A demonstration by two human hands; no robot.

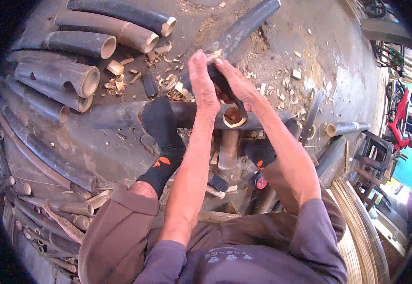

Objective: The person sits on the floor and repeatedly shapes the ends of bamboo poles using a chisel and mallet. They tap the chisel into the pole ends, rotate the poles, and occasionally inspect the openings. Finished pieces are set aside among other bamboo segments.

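My left hand (pixel 202 85) and my right hand (pixel 238 84) close together around the near end of a long dark bamboo pole (pixel 246 26), which runs away to the upper right. Part of what they grip is hidden by the fingers. Just below the hands lies a thick dark bamboo pole (pixel 116 115) crosswise on the ground, with a pale cut opening (pixel 234 119) in it. My left foot in a black sock (pixel 161 124) presses on that pole. The right foot's sock (pixel 261 152) rests beside it, next to an upright bamboo piece (pixel 228 147).
Several dark cut bamboo sections (pixel 80 45) lie stacked at the upper left, with thinner poles (pixel 50 156) along the left. Pale wood chips (pixel 168 83) litter the concrete. A short tube (pixel 345 128), a dark stool (pixel 374 151), split strips (pixel 357 222) and a red motorbike (pixel 400 118) stand right.
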